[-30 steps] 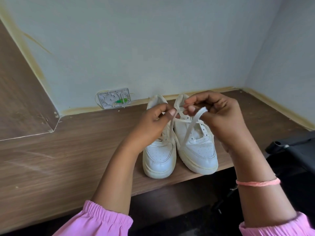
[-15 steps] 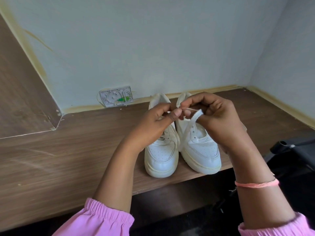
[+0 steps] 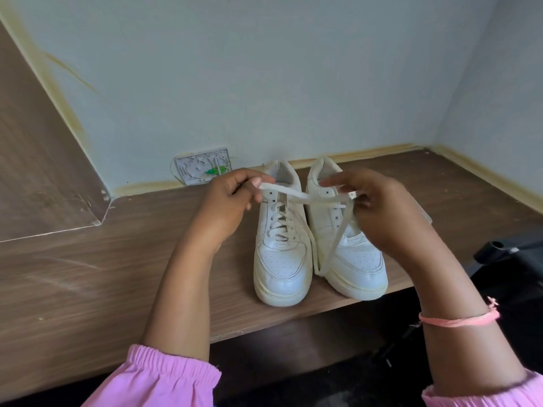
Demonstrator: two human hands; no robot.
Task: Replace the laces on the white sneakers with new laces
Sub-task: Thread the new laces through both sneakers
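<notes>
Two white sneakers stand side by side on the wooden desk (image 3: pixel 117 259), toes toward me. The left sneaker (image 3: pixel 280 254) is laced up its front. The right sneaker (image 3: pixel 349 259) is partly hidden behind my right hand. A flat cream lace (image 3: pixel 296 194) stretches taut between my hands above the shoe collars. My left hand (image 3: pixel 232 207) pinches its left end between thumb and fingers. My right hand (image 3: pixel 385 210) grips the other end, and a further length of lace hangs down from it to the desk between the shoes.
A white wall socket plate (image 3: pixel 202 165) sits on the wall just behind my left hand. The desk's front edge runs right under the shoe toes. A black chair part (image 3: pixel 505 248) sticks out at the right. Walls close the back and right side.
My hands were close together over the right shoe; they have now pulled apart sideways, and the lace is drawn out straight between them. The left sneaker's lacing is now uncovered.
</notes>
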